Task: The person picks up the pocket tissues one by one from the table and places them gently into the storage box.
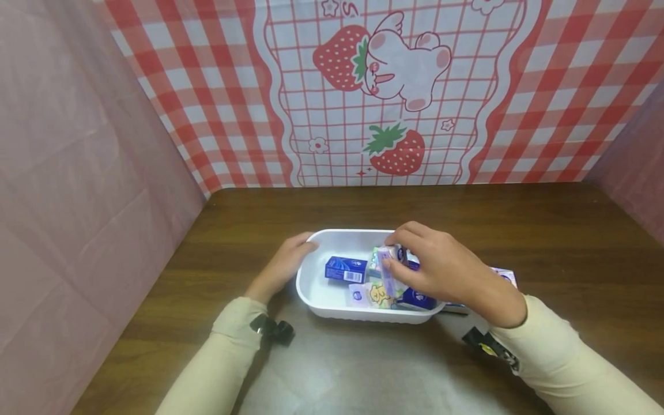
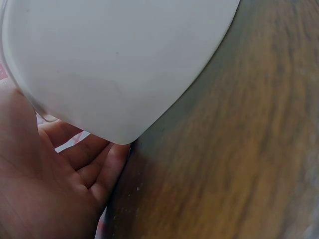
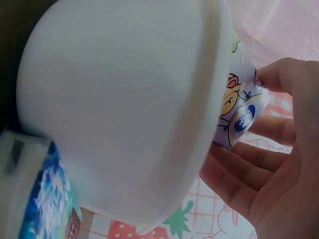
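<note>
A white plastic basin (image 1: 358,316) stands on the table with several small packs inside. My left hand (image 1: 285,262) grips its left end, thumb over the rim; in the left wrist view the fingers lie against the basin's (image 2: 119,74) outer side. Over the right part of the basin, my right hand (image 1: 436,262) pinches a lilac tissue pack (image 1: 388,271) between thumb and fingers. A cartoon animal and a blue oval logo mark this pack (image 3: 241,109) in the right wrist view. Below and beside it lie a blue pack (image 1: 344,270), another lilac pack (image 1: 370,295) and a dark blue pack (image 1: 417,298).
Right of the basin, partly behind my right forearm, lies a white-and-purple pack (image 1: 505,275). A blue patterned pack (image 3: 50,199) shows close beside the basin in the right wrist view. A red checked cloth (image 1: 233,86) hangs behind the wooden table (image 1: 249,207).
</note>
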`<action>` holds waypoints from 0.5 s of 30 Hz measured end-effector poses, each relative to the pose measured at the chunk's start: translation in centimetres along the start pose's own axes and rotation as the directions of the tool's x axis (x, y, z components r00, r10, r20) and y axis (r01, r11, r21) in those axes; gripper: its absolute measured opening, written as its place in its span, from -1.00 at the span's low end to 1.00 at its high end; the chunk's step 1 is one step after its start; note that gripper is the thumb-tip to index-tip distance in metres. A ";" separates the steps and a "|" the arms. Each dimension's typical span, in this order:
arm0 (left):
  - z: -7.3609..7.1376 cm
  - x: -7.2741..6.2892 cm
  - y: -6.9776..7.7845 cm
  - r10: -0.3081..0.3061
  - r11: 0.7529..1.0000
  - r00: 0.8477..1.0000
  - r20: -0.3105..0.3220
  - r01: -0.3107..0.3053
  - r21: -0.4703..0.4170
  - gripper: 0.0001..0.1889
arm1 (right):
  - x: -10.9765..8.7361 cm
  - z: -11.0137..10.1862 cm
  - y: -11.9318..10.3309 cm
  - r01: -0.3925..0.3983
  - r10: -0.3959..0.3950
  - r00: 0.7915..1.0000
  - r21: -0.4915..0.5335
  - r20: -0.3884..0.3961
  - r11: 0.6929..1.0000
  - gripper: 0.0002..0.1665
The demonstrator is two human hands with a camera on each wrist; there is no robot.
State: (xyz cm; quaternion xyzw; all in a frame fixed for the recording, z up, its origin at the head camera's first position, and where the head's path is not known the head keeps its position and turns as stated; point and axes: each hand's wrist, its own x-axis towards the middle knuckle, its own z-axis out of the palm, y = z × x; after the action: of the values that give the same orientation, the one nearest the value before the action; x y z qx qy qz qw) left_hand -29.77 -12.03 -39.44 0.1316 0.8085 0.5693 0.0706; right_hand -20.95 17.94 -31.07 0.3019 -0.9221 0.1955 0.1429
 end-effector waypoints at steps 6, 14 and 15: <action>0.0 0.0 0.0 0.001 1.000 1.000 0.001 -0.001 0.000 -0.62 | 0.0 0.5 -0.1 0.024 -0.024 0.999 0.005 0.022 1.000 -0.55; 0.0 -0.1 0.1 0.023 1.000 1.000 0.009 -0.023 -0.014 -0.62 | 0.1 0.8 -0.5 0.040 -0.039 0.998 -0.020 0.046 0.999 -0.55; 0.0 -0.1 0.1 0.023 1.000 1.000 0.008 -0.023 -0.016 -0.62 | 0.1 0.9 -0.5 0.044 -0.043 0.998 -0.021 0.050 0.999 -0.54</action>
State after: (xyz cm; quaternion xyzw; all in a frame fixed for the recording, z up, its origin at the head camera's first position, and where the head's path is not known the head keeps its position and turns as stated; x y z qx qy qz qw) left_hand -29.68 -12.03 -39.35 0.1427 0.8021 0.5759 0.0685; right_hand -20.82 17.14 -31.66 0.3250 -0.9206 0.1747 0.1276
